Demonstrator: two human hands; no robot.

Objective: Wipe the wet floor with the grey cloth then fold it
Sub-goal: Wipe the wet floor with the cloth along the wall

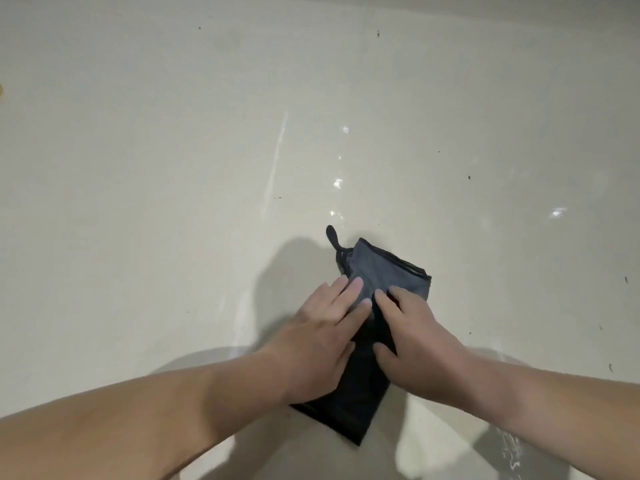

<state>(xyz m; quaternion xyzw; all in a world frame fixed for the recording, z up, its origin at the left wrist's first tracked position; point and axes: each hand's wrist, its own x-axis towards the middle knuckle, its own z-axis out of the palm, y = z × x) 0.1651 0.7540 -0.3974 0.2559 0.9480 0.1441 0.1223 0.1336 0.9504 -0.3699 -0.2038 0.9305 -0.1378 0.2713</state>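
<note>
Both hands are down on the grey cloth [381,271], which lies folded into a long strip on the pale floor [173,168]. The left hand [322,337] presses flat, fingers [356,285] spread and released, gripping nothing. The right hand [412,337] rests beside it, fingers bent onto the fabric. A small dark loop [331,235] sticks out at the cloth's far end. Wet glints shine on the floor beyond.

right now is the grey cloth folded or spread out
Folded: the grey cloth lies as a narrow layered strip on the floor, both hands pressing it flat.
</note>
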